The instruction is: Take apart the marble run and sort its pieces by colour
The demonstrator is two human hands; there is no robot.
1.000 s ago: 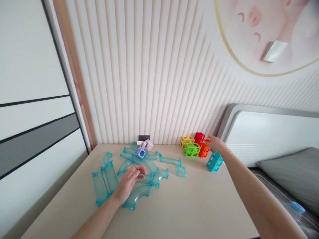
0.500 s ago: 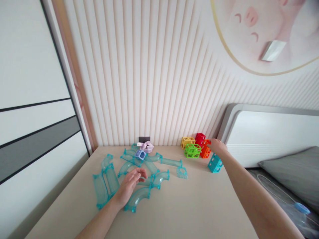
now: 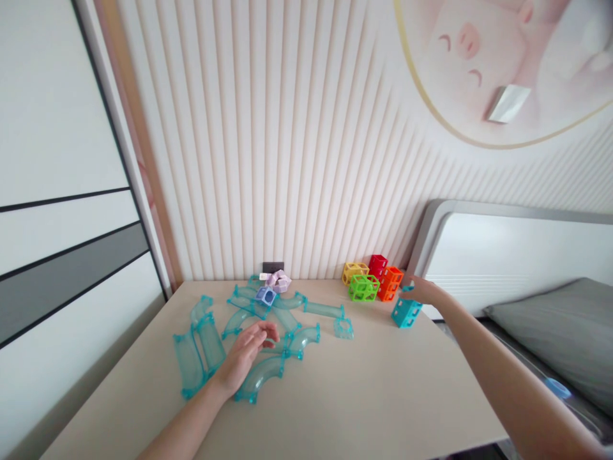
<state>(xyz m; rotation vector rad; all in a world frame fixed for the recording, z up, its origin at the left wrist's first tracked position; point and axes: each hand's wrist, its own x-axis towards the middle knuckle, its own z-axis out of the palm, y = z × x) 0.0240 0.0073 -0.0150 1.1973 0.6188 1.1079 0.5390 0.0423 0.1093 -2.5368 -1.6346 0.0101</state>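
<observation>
- Two hands are at work over one pale surface (image 3: 373,396), spread wide, each beside a different group of pieces.
- The right hand (image 3: 422,291) reaches to the far right, its fingers at the top of a turquoise block (image 3: 406,313); whether they grip it or only touch it, I cannot tell. Coming from above suits a block that stands tall, since the top is the easiest part to reach.
- That block is near the right edge of the surface, a little apart from its neighbours, which probably leaves room for fingers around it.
- To its left, an orange block (image 3: 390,284), a red block (image 3: 377,264), a green block (image 3: 364,287) and a yellow block (image 3: 353,273) cluster close by the wall, perhaps to keep them together.
- The left hand (image 3: 246,351) is loosely curled with nothing visible in it, over the translucent track pieces (image 3: 261,377); it seems to be resting while the other reaches.
- Those pieces lie flat across the left and middle, probably because curved channels balance best that way.
- Farther back, a blue cube (image 3: 265,295) and lilac pieces (image 3: 278,281) sit among them.
</observation>
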